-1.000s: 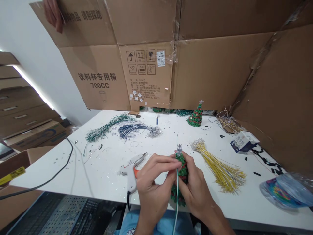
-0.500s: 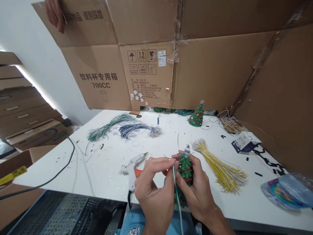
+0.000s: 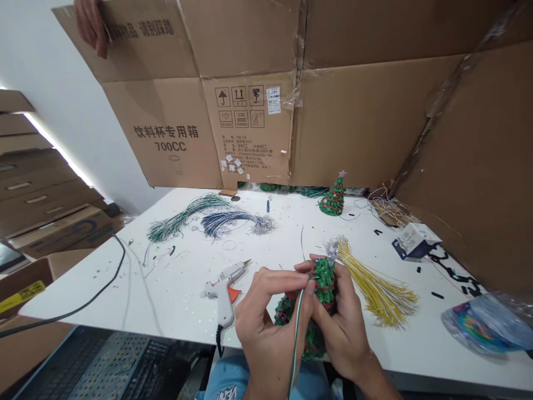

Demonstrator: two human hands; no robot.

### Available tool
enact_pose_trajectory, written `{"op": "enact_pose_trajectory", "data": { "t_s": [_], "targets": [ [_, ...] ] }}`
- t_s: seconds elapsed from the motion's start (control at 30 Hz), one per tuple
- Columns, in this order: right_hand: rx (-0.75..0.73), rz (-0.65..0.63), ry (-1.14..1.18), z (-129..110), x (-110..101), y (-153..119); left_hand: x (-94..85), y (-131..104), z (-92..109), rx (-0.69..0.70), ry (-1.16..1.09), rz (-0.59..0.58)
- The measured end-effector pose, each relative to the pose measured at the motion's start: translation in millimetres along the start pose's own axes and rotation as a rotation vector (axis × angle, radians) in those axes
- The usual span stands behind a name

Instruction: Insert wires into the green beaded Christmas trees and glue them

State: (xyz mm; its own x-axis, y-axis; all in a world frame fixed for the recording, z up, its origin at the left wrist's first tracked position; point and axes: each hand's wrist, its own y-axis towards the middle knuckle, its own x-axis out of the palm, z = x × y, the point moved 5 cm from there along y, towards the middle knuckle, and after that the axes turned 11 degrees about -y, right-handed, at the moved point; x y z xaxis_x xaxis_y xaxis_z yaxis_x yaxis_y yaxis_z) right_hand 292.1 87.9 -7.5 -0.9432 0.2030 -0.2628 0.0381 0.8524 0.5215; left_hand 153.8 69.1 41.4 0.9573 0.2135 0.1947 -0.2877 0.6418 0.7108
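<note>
My right hand (image 3: pixel 343 322) is wrapped round a small green Christmas tree ornament (image 3: pixel 323 280) with red garland and a pale clear topper. Between thumb and fingertips, my left hand (image 3: pixel 272 322) pinches a green and white wire (image 3: pixel 296 333) close against the tree's left side. The wire hangs down past my left wrist. Part of another green decorated tree shape (image 3: pixel 284 309) shows behind my left hand. A white hot glue gun (image 3: pixel 227 289) with an orange trigger lies on the table to the left of my hands.
Green wires (image 3: pixel 183 218), blue wires (image 3: pixel 233 221) and yellow wires (image 3: pixel 377 278) lie in bundles on the white table. A finished-looking tree (image 3: pixel 333 195) stands at the back. A small box (image 3: pixel 416 241) and plastic-wrapped item (image 3: pixel 485 328) sit right. Another person's hand (image 3: pixel 91 25) touches the cardboard wall (image 3: pixel 250 39).
Both hands and the tree have shifted slightly right, and the tree has turned and tilted a little. The wire stays pinched in my left hand. More of the second tree shape shows.
</note>
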Motion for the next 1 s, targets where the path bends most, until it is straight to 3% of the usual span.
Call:
{"op": "enact_pose_trajectory", "data": {
  "t_s": [0.33, 0.77, 1.0],
  "targets": [
    [-0.023, -0.072, 0.049, 10, 6, 1, 4.0, 1, 5, 0.091, 0.032, -0.088],
    [-0.107, -0.079, -0.059, 1, 1, 2, 1.8, -3, 0, 0.171, 0.086, 0.011],
    [-0.097, -0.063, -0.061, 2, 2, 2, 0.9, -2, -1, 0.162, 0.1, -0.002]
  ]
}}
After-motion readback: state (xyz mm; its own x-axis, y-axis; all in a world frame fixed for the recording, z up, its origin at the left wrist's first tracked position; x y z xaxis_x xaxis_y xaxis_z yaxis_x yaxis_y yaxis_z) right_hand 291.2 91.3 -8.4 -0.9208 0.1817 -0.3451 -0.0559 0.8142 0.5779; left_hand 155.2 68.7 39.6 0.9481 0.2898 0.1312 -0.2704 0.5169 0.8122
